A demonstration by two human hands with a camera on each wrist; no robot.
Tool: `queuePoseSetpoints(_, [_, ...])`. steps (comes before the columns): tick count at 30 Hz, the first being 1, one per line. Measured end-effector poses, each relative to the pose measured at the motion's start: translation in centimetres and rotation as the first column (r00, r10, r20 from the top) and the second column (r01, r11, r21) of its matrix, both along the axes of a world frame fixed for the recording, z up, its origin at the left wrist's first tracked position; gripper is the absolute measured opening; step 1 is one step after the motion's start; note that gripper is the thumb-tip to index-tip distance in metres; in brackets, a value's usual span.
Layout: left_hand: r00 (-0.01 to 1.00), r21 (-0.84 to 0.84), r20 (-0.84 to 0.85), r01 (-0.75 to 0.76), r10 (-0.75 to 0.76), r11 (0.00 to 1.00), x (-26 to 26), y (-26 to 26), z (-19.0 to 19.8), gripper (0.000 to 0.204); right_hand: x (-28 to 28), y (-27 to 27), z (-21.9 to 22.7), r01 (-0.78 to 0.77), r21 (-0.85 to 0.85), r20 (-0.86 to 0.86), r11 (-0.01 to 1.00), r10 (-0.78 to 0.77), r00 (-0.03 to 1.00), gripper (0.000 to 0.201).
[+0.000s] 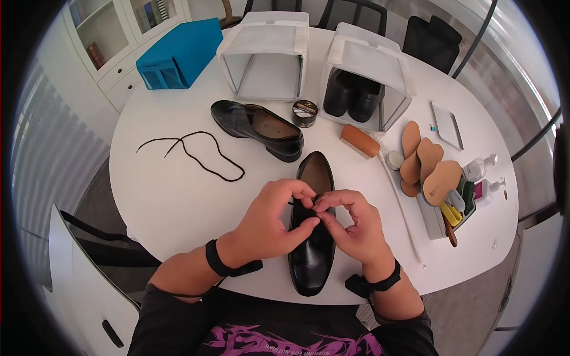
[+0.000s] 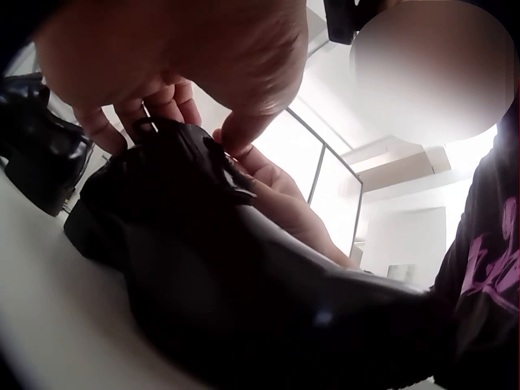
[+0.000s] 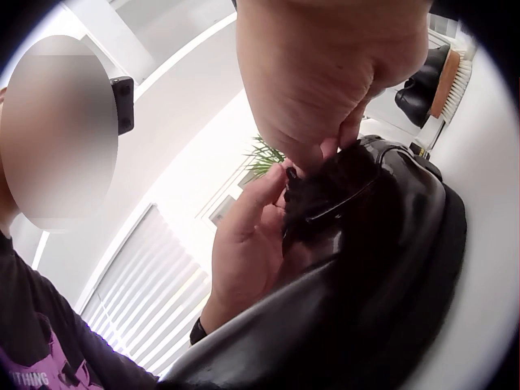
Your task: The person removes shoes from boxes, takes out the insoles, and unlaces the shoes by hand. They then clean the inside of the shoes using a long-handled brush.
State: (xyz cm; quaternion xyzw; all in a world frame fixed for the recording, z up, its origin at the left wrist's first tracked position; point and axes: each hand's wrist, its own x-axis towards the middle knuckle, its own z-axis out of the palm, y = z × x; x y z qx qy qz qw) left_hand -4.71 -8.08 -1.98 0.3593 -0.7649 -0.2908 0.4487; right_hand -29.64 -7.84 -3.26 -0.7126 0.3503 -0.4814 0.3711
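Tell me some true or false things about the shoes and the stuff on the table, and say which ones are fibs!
1. The left hand and right hand are both at the same black shoe. True.
2. The loose lace is tied in a bow. False: it lies untied on the table, crossing over itself.
3. One white box has black shoes inside. True.
4. The round tin sits next to the other shoe. True.
5. The brush is on a chair. False: it lies on the table.
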Motion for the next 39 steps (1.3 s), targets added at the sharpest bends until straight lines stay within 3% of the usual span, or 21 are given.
queuePoseSetpoints(4, [0.992,-0.095,0.115,-0.033,0.044,0.995,0.2,-0.1,0.2,0.058,0.3,-0.2,0.0,-0.026,-0.002,0.041,1.0,0.026,0.999,0.05])
queuePoseSetpoints(6, [0.993,-0.065,0.112,-0.028,0.036,0.998,0.2,-0.1,0.2,0.052,0.0,-0.7,-0.4,0.034,-0.177,-0.078,0.984,-0.048,0.996,0.054])
queuePoseSetpoints(7, [0.993,-0.063,0.112,-0.03,0.037,0.998,0.2,0.0,0.1,0.052,0.0,-0.5,-0.2,0.032,-0.175,-0.079,0.984,-0.047,0.996,0.054])
queuePoseSetpoints(9, [0.993,0.217,-0.12,0.023,0.003,0.976,0.0,0.2,-0.3,0.046,0.0,-0.2,0.3,0.067,-0.116,-0.093,0.991,-0.079,0.993,0.053])
queuePoseSetpoints(15, [0.915,0.353,-0.401,0.108,0.047,0.929,-0.6,0.2,-1.1,0.041,0.4,-0.3,0.8,0.095,-0.133,-0.121,0.987,-0.111,0.986,0.053])
queuePoseSetpoints(21, [0.91,0.332,-0.41,0.205,-0.055,0.921,-0.1,0.0,-0.7,0.036,0.0,-0.8,0.7,0.097,-0.243,-0.173,0.965,-0.142,0.975,0.036])
queuePoseSetpoints(25, [0.928,0.312,-0.37,0.164,-0.039,0.936,0.0,-0.1,-0.9,0.037,-0.1,-0.6,1.0,0.146,-0.293,-0.159,0.945,-0.199,0.967,0.027])
queuePoseSetpoints(27, [0.923,0.295,-0.384,0.117,0.005,0.948,-0.2,-0.1,-1.0,0.037,0.1,-0.3,1.1,0.198,-0.18,-0.018,0.963,-0.205,0.979,0.028])
queuePoseSetpoints(34, [0.867,0.282,-0.494,0.091,0.063,0.955,-0.4,-0.2,-1.7,0.039,-0.5,-0.3,0.1,0.102,-0.219,0.109,0.97,-0.079,0.991,0.025])
queuePoseSetpoints(36, [0.873,0.255,-0.484,0.075,0.06,0.964,-0.1,-0.4,-1.6,0.038,0.0,-0.1,-0.1,0.027,-0.033,0.341,0.999,-0.014,0.94,0.028])
queuePoseSetpoints(39, [0.84,0.232,-0.536,0.05,0.085,0.971,-0.2,-0.6,-1.5,0.037,-0.6,-0.2,-0.7,-0.049,0.043,0.376,0.998,0.03,0.926,0.028])
